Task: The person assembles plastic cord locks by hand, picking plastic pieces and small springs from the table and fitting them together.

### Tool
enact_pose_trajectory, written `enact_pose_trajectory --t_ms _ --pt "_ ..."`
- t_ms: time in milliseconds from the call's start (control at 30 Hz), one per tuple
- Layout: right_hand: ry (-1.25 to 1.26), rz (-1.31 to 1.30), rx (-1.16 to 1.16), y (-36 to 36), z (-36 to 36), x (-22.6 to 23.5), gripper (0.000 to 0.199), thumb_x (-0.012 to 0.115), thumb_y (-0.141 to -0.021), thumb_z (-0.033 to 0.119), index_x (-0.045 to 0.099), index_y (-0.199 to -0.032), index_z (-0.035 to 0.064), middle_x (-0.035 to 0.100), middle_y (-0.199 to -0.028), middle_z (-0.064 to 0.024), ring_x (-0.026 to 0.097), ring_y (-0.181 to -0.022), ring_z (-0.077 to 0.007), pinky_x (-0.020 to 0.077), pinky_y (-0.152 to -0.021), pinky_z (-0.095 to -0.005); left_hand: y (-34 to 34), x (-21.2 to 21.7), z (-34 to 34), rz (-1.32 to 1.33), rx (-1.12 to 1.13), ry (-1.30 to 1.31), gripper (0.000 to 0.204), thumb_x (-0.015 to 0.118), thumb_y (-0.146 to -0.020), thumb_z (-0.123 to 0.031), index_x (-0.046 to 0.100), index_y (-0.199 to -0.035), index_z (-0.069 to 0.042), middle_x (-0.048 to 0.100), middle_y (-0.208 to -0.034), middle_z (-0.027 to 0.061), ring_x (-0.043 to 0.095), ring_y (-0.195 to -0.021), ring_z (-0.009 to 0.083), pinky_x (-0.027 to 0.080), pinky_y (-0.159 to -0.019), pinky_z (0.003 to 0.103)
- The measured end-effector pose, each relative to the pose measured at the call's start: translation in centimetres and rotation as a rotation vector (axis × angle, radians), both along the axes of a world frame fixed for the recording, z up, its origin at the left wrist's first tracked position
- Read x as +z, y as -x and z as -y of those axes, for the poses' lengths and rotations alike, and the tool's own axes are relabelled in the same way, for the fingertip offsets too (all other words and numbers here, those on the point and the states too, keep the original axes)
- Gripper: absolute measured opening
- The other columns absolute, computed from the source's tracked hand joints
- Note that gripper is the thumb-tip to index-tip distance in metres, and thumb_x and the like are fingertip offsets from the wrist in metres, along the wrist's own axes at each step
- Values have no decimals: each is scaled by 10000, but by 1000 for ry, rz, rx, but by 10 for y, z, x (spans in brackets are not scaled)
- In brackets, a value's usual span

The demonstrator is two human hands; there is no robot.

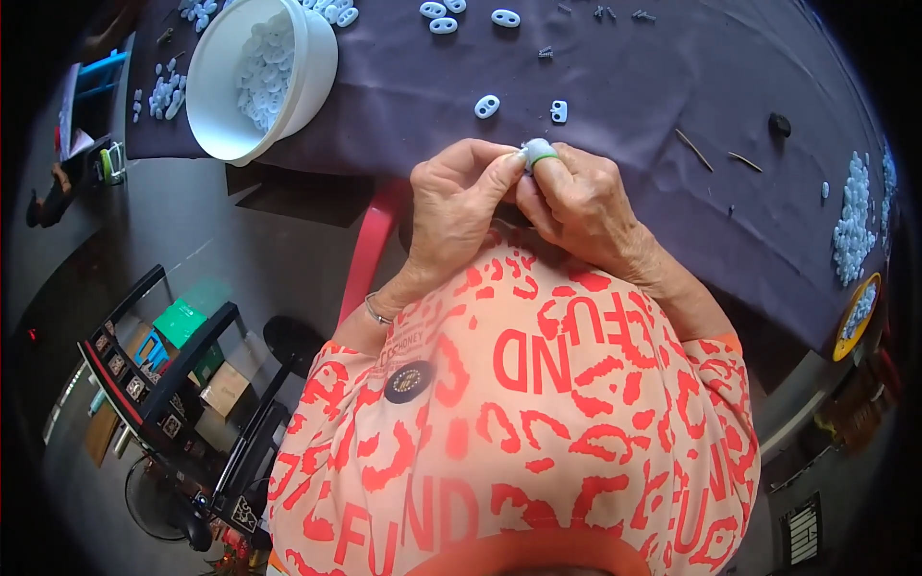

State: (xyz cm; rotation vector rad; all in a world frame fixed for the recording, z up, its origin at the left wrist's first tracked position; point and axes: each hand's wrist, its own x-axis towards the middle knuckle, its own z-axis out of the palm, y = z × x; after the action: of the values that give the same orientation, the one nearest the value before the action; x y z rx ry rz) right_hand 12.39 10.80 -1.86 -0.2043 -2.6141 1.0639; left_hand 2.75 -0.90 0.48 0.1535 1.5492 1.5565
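My left hand (456,197) and my right hand (586,197) meet at the near edge of the dark tablecloth. The left thumb and forefinger pinch together beside the right fingertips; whatever small thing is between them is too hidden to name. A pale wrap with a green band (543,154) covers the tip of a right finger, and the other right fingers are curled in. Just beyond the hands lie a white oval two-holed plastic piece (487,106) and a smaller white squarish piece with dark openings (559,111).
At the left stands a tilted white tub (317,82) holding many white plastic bits. More two-holed pieces (443,26) and small screws (545,53) lie farther back. To the right are two thin sticks (693,150), a black lump (779,125), a pile of pale pieces (853,226) and a yellow-rimmed dish (846,348).
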Motion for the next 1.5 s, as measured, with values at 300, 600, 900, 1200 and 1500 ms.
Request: enact_pose_trajectory --t_ms 300,600,900,1200,1500 --pt "396 28 46 1 -16 11 187 647 -767 68 591 -927 -14 555 -653 -90 539 -538 -155 400 -469 -268 5 -4 5 143 49 -27 155 590 -883 -120 612 -917 29 650 -803 73 613 -678 96 505 -627 212" --pt "1008 255 -127 2 -21 18 130 594 -877 152 613 -900 25 491 -609 44 401 -493 -12 296 -431 -171 10 5 5 134 -61 31 172 611 -874 -159 616 -911 9 650 -823 64 614 -679 99 503 -626 217" --pt "1392 152 -299 1 -29 12 118 607 -864 123 585 -838 10 424 -556 62 315 -438 -3 223 -386 -172 26 5 2 -143 -28 100 165 637 -854 -178 619 -861 -14 645 -783 44 601 -665 87 496 -607 217" --pt "1469 141 -328 1 -29 13 115 600 -868 118 584 -834 10 435 -559 53 325 -436 -4 215 -377 -175 37 -11 -4 -1155 31 156 89 681 -753 -45 615 -795 -3 586 -738 82 572 -610 171 452 -568 272" --pt "1480 198 -300 3 -22 25 116 601 -869 129 589 -843 17 440 -565 56 335 -447 -5 240 -387 -172 23 6 -10 -153 -190 -22 117 619 -860 -97 644 -881 15 570 -700 0 464 -557 34 342 -466 165"
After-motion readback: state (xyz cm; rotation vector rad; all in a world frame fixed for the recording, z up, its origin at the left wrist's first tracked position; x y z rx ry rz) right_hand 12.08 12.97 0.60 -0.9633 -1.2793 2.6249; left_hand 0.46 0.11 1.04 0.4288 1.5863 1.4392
